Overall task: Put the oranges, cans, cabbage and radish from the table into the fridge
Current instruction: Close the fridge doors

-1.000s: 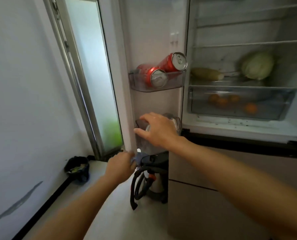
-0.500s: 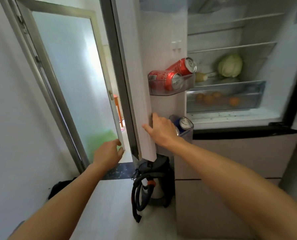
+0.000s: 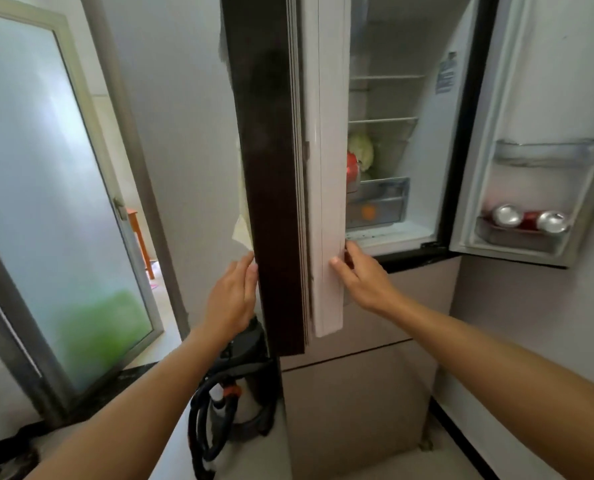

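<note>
The fridge's left door [image 3: 281, 174] stands edge-on to me, half swung in. My left hand [image 3: 231, 299] lies flat with straight fingers on its dark outer face. My right hand [image 3: 363, 275] touches the white inner edge near the bottom, fingers extended. Past the door I see a cabbage [image 3: 362, 148] on a shelf, a red can [image 3: 352, 166] in the left door's bin, and an orange [image 3: 369, 212] in the clear drawer [image 3: 389, 199]. Two red cans [image 3: 527, 220] lie in the open right door's [image 3: 548, 133] lower bin. No radish is visible.
A black vacuum with a coiled hose [image 3: 226, 393] sits on the floor below the left door. A frosted glass door [image 3: 56, 188] stands open at left, with an orange stool [image 3: 139, 233] beyond. Closed lower fridge drawers [image 3: 357, 393] are below.
The left door has swung from wide open to edge-on, hiding its cans. My left hand rose from below onto its outer face. My right hand moved from the lower bin to the door's edge.
</note>
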Action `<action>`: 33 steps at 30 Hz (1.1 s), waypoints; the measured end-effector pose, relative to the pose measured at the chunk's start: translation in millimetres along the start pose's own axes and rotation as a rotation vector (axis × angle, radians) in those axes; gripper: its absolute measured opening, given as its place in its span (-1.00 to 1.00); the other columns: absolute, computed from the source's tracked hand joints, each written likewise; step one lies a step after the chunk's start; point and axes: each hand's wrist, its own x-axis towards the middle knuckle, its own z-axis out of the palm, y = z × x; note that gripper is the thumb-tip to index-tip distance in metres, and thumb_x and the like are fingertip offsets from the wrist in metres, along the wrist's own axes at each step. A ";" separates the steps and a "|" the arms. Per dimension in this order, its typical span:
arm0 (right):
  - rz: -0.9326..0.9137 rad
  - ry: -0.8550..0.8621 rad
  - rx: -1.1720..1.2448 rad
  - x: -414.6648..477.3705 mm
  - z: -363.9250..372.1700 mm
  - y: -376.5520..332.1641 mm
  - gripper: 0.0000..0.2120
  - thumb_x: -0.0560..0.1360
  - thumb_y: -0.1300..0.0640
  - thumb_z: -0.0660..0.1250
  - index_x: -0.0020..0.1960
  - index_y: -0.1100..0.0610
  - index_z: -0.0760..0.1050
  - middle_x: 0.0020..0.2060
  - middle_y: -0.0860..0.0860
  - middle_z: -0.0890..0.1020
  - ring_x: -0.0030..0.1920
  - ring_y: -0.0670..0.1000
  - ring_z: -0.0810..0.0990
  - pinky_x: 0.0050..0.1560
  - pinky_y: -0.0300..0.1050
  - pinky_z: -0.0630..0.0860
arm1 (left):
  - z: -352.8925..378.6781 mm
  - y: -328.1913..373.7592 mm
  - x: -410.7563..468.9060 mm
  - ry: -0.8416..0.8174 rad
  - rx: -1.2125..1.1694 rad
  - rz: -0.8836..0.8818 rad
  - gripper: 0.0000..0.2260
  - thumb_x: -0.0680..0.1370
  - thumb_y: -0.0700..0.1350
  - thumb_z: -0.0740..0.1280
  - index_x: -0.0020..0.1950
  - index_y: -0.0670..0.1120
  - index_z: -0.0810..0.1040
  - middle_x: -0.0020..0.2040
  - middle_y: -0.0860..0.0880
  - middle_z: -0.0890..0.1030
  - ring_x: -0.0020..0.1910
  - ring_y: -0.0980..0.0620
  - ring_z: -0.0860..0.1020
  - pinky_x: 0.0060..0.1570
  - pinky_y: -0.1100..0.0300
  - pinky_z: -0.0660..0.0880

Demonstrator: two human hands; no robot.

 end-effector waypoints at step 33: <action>-0.707 0.486 -0.671 209.9 -22.3 198.5 -0.42 0.50 0.02 0.31 0.47 0.15 0.28 0.50 0.19 0.20 0.52 0.21 0.10 0.46 0.25 0.13 | 199.8 0.2 202.7 0.280 0.766 0.388 -0.48 0.58 0.01 0.22 0.52 -0.09 0.23 0.53 -0.28 0.12 0.52 -0.24 0.07 0.43 -0.26 0.10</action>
